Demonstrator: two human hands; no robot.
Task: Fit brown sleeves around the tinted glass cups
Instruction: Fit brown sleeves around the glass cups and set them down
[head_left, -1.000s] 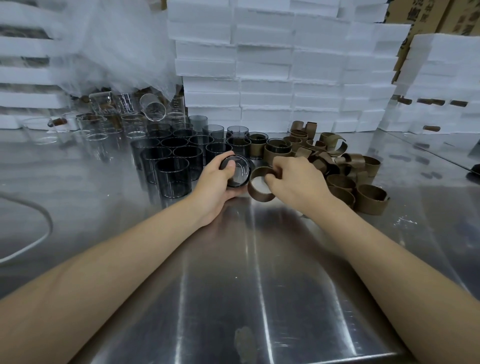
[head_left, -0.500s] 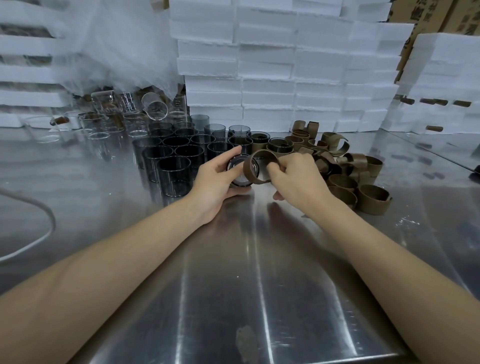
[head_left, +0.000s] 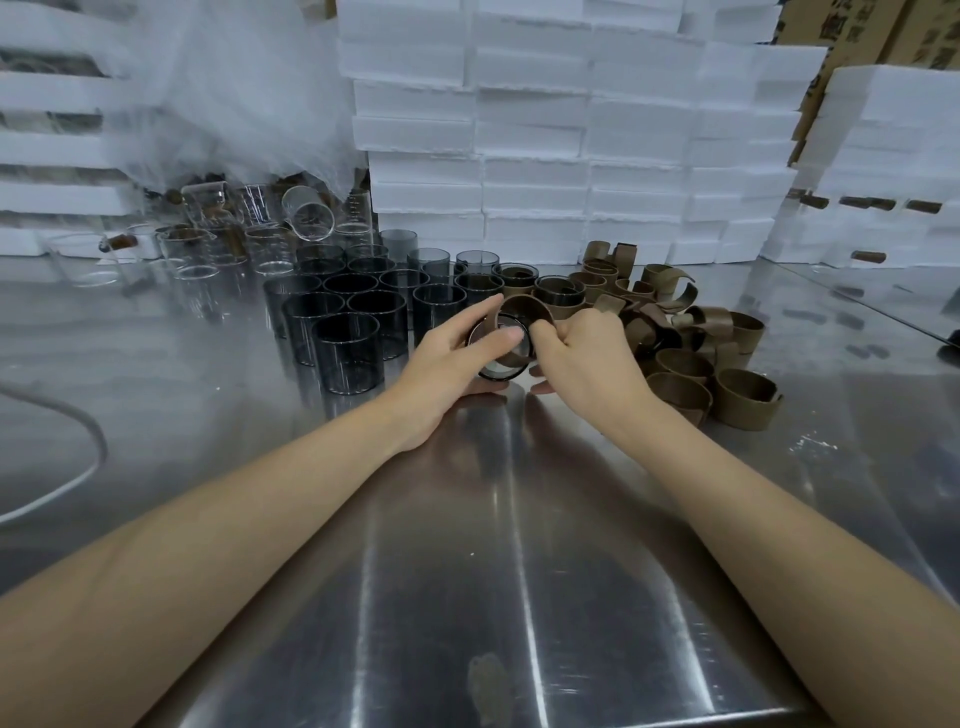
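So the whole thing sits on a big shiny stainless steel worktop (head_left: 493, 571), with a wall of stacked white foam blocks (head_left: 571, 130) along the back. In front of those, a bit left of centre, there's a tight bunch of upright dark tinted glass cups (head_left: 345, 353), and further back left some clear glass cups (head_left: 208, 260), one of them tipped over on top. To the right is a messy pile of loose brown curled sleeves (head_left: 727, 374), some closed rings and some sprung open. Two cups already wearing sleeves (head_left: 558, 299) stand between the dark bunch and the pile.

Both bare forearms reach in from the bottom. The left hand (head_left: 452, 364) grips one round tinted glass cup (head_left: 501, 368), tipped on its side just above the worktop, one round end facing the camera, thumb laid across the front and fingers curled round the back. The right hand (head_left: 587, 358) has its fingers clenched, pinching a brown ring-shaped sleeve (head_left: 524, 307) right up against that cup. The ring overlaps the cup's upper right edge; can't tell how far on it actually is. The two hands are pretty much touching around it.
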